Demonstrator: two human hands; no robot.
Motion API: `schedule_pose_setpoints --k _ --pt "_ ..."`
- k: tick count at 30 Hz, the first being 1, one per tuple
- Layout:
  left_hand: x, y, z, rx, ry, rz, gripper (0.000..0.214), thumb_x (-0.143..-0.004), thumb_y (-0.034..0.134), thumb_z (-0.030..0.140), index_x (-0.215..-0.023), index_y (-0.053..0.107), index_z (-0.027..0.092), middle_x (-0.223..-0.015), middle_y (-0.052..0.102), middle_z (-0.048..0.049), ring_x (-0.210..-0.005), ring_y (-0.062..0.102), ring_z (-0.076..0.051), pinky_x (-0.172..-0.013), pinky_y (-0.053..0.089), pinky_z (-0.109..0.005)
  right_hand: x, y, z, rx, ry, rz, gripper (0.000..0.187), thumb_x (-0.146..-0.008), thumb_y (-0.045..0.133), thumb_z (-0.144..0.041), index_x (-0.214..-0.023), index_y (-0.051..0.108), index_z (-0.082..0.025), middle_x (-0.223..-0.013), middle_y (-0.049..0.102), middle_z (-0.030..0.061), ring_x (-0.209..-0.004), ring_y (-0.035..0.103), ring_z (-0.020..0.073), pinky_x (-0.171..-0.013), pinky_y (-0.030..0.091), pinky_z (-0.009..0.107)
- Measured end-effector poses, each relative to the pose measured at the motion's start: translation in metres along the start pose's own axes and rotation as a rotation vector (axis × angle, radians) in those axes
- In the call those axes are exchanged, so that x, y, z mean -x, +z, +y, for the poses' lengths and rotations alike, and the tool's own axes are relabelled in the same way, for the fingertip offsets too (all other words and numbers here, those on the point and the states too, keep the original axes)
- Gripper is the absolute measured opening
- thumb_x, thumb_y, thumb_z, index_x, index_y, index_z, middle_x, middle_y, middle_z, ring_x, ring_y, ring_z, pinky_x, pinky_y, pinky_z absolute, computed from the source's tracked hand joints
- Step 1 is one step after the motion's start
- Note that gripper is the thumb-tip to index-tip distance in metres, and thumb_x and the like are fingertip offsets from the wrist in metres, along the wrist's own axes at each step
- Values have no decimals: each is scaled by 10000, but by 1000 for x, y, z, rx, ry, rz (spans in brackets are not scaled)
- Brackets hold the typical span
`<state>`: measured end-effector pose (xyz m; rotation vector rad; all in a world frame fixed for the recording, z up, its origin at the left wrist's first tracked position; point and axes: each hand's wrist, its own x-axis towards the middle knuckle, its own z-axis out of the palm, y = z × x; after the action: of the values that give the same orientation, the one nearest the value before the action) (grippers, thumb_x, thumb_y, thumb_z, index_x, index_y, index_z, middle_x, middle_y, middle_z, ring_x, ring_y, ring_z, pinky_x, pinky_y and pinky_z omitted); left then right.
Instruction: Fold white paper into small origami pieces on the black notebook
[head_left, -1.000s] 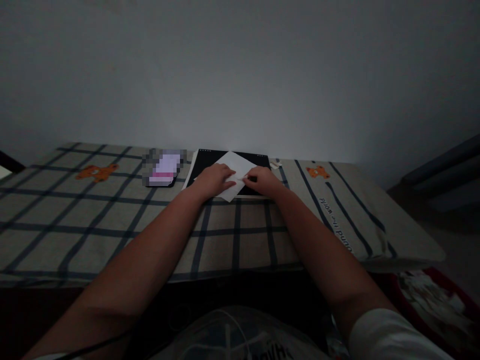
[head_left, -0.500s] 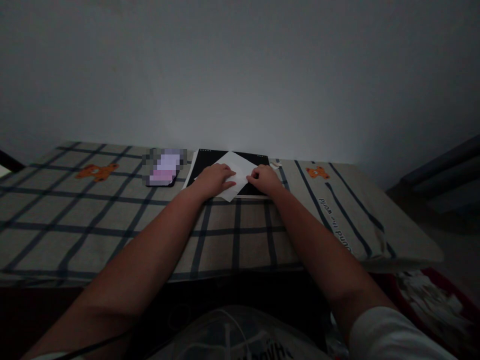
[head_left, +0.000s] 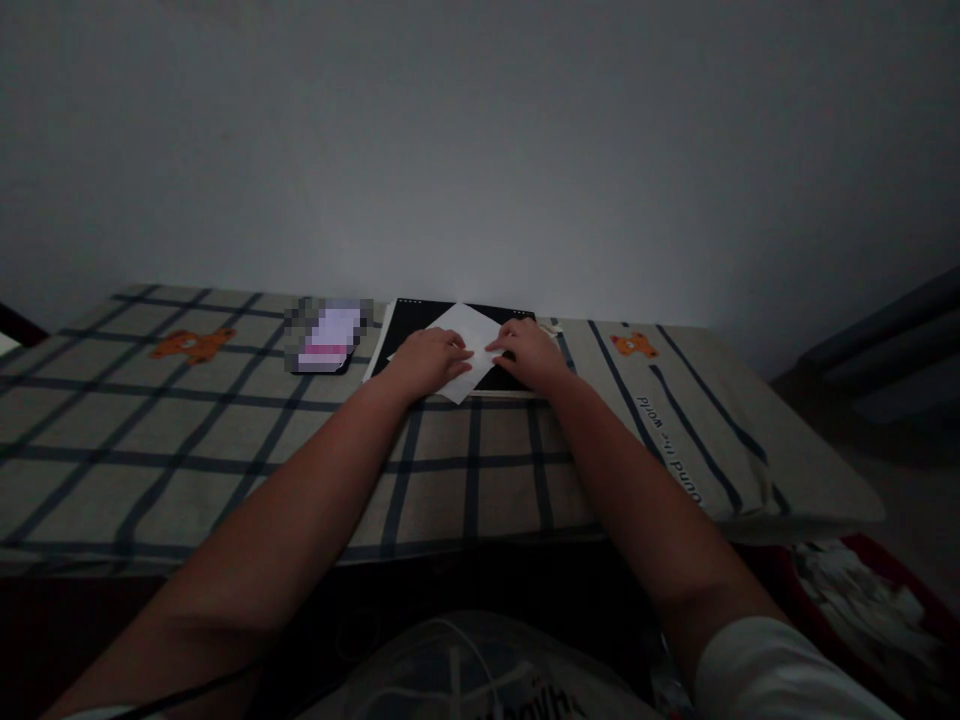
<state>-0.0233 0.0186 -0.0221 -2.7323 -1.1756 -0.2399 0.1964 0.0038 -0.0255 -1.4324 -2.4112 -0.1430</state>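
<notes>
A sheet of white paper [head_left: 462, 320] lies cornerwise on a flat black board or folder [head_left: 414, 314], its near corner poking past the board's front edge. My left hand [head_left: 426, 361] rests on the left part of the paper, fingers stretched toward the middle and thumb apart. From the other side my right hand [head_left: 531, 354] lies over the paper's right part, its fingers extended and thumb apart, the tips near those of the left. Both hands cover the paper's side corners, so any fold beneath them cannot be made out.
A phone [head_left: 328, 338], its screen blurred out, lies left of the board. The checked tablecloth [head_left: 247, 425] covers the table, which stands against a grey wall [head_left: 480, 150]. A red container [head_left: 885, 580] of pale scraps is below at the right.
My right hand has uncurled from a pinch at the paper's right side. Its fingers now reach flat and further left over the paper. My left hand has barely moved.
</notes>
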Motion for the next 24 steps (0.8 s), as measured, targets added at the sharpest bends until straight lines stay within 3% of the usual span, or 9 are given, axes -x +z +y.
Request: schedule_pose_setpoints --k 5,24 --pt "0 -1 2 -2 24 13 382 -987 401 379 -1183 697 239 -1242 670 -42 -1122 583 -218 -919 417 -338 0 -5 -8 44 -99 -147 278 -963 497 -242 -1040 752 -162 -1059 694 117 -1016 547 242 -839 417 352" --pt "-1 -6 6 1 -17 4 355 -962 417 325 -1057 733 196 -1139 717 -73 -1086 630 -241 -873 449 -330 -3 1 -21 235 -89 -149 363 -1009 378 -327 -1095 715 -225 -1057 676 102 -937 588 239 -665 392 337"
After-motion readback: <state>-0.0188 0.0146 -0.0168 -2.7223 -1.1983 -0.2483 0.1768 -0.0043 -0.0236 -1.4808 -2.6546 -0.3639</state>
